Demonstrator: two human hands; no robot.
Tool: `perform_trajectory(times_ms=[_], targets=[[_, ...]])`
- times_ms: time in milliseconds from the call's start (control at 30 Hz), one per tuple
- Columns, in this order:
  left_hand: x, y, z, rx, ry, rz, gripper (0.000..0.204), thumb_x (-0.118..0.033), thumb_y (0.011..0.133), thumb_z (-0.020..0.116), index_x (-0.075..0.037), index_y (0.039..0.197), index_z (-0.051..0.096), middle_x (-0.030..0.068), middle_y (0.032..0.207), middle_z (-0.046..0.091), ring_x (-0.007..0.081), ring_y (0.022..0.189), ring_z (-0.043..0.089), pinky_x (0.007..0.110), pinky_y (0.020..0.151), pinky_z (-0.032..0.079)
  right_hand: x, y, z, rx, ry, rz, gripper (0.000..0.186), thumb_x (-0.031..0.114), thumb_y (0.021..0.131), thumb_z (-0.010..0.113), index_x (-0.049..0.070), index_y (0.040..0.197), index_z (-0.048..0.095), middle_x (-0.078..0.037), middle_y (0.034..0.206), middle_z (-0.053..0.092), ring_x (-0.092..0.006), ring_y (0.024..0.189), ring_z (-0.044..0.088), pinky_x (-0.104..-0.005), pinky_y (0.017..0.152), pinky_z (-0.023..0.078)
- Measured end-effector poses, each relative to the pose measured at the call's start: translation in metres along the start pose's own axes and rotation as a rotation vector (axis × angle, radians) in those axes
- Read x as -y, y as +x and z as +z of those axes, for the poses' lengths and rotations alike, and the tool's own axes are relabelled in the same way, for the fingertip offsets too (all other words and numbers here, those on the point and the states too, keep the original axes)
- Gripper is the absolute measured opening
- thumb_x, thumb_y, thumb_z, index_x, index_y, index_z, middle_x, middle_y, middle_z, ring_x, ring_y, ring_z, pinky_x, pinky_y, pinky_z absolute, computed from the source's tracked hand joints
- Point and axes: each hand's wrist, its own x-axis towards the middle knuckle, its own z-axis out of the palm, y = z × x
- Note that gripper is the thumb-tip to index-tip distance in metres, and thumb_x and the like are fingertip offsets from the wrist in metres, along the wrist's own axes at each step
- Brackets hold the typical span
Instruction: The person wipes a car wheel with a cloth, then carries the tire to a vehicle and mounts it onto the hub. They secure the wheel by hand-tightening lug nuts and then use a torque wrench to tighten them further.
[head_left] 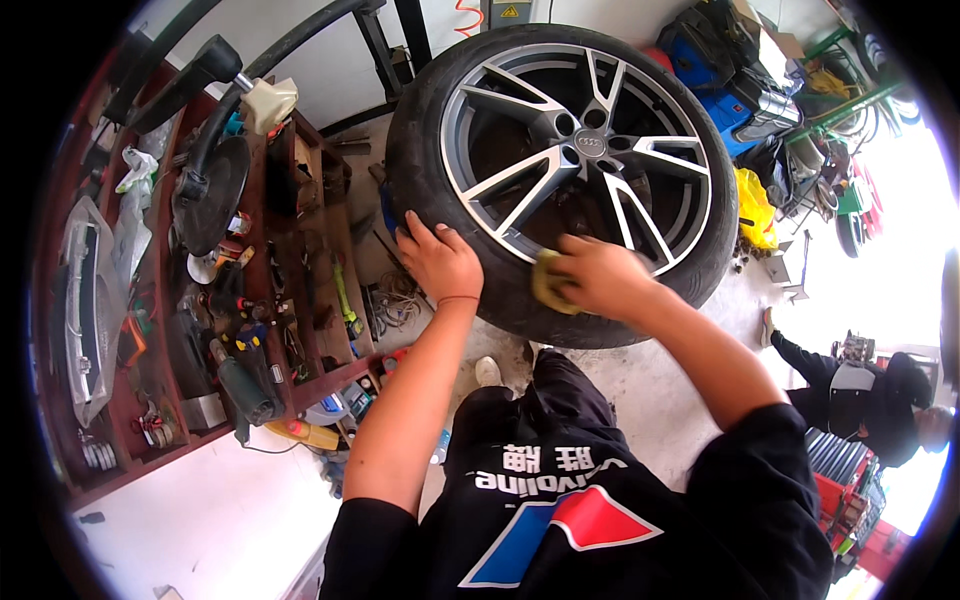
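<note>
In front of me is a car wheel: a black tyre (425, 150) around a grey and silver alloy rim (545, 175) with split spokes. On the tyre's near left sidewall rests my left hand (440, 262), its fingers spread and nothing in it. My right hand (605, 280), slightly blurred, grips a yellowish sponge (553, 283) against the near part of the tyre, just below the rim's edge. The hand hides part of the rim's near edge and of the sponge.
To my left, a dark red shelf unit (330, 385) holds many tools, among them a green power tool (240, 385). A black machine arm with a pale knob (268, 104) reaches over it. A yellow bag (757, 210) lies right of the wheel. Another person (860, 400) is at the right.
</note>
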Motion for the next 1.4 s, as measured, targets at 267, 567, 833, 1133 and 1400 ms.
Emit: perform_trajectory(times_ms=[267,567,833,1133,1400], targets=[[-0.002,0.0,0.0,-0.006,-0.042,-0.038,0.054,-0.028,0.101,0.047,-0.002,0.149,0.042,0.0332,0.149,0.04,0.0503,0.129,0.046,0.055,0.109,0.037,0.041,0.086,0.026,-0.412,-0.127,-0.11,0.016,0.022,0.085,0.067,0.01,0.096,0.069,-0.007,0.106,0.06,-0.027,0.102,0.061,-0.0381,0.085,0.054],[-0.002,0.0,-0.001,-0.028,0.006,-0.009,0.053,-0.026,0.1,0.048,0.0,0.146,0.044,0.035,0.141,0.043,0.0521,0.123,0.049,0.054,0.107,0.04,0.02,0.025,0.005,-0.001,-0.216,-0.204,0.018,0.017,0.087,0.063,0.009,0.101,0.07,-0.009,0.114,0.061,-0.0295,0.104,0.064,-0.0398,0.082,0.058],[-0.002,0.0,0.001,-0.035,0.021,0.032,0.054,-0.024,0.098,0.049,0.004,0.144,0.044,0.0336,0.138,0.047,0.0505,0.121,0.051,0.055,0.105,0.041,-0.074,-0.141,-0.016,0.092,-0.105,0.077,0.048,0.022,0.086,0.068,0.017,0.134,0.064,-0.009,0.112,0.058,-0.0307,0.106,0.059,-0.0434,0.094,0.051],[-0.003,0.002,0.001,-0.037,0.019,0.072,0.054,-0.024,0.097,0.049,0.004,0.143,0.047,0.0332,0.133,0.05,0.049,0.122,0.051,0.05,0.107,0.041,0.002,0.023,0.011,-0.164,-0.02,-0.218,0.028,0.026,0.075,0.08,0.015,0.1,0.074,-0.005,0.107,0.064,-0.0246,0.112,0.059,-0.0382,0.089,0.051],[-0.005,0.003,0.001,-0.03,0.035,0.033,0.055,-0.026,0.098,0.049,0.003,0.144,0.047,0.0313,0.138,0.048,0.0471,0.128,0.049,0.049,0.11,0.039,-0.107,-0.062,0.037,-0.381,-0.003,-0.179,0.034,0.021,0.078,0.072,0.01,0.11,0.064,-0.007,0.103,0.058,-0.0282,0.099,0.06,-0.0382,0.086,0.051]])
